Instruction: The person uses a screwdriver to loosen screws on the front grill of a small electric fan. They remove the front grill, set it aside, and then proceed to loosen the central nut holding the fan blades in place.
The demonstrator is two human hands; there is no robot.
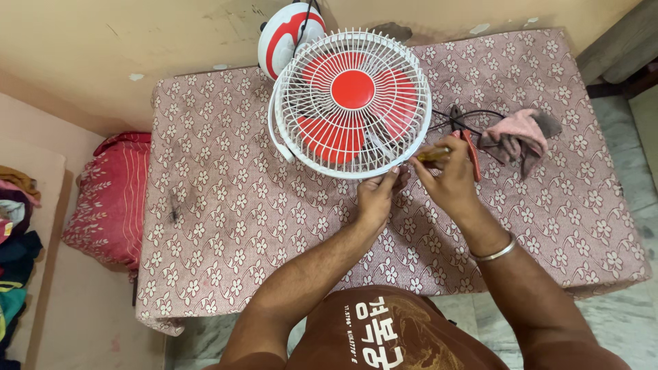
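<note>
A small table fan with a white wire guard and red blades stands on a table covered by a pink flowered cloth. My left hand pinches the lower rim of the guard. My right hand holds a screwdriver with a yellowish handle, its tip pointed at the guard's lower right rim. A metal bangle sits on my right wrist.
Red-handled pliers, a black cord and a crumpled pink rag lie to the right of the fan. A red patterned cushion and stacked clothes are at the left. The wall runs behind the table.
</note>
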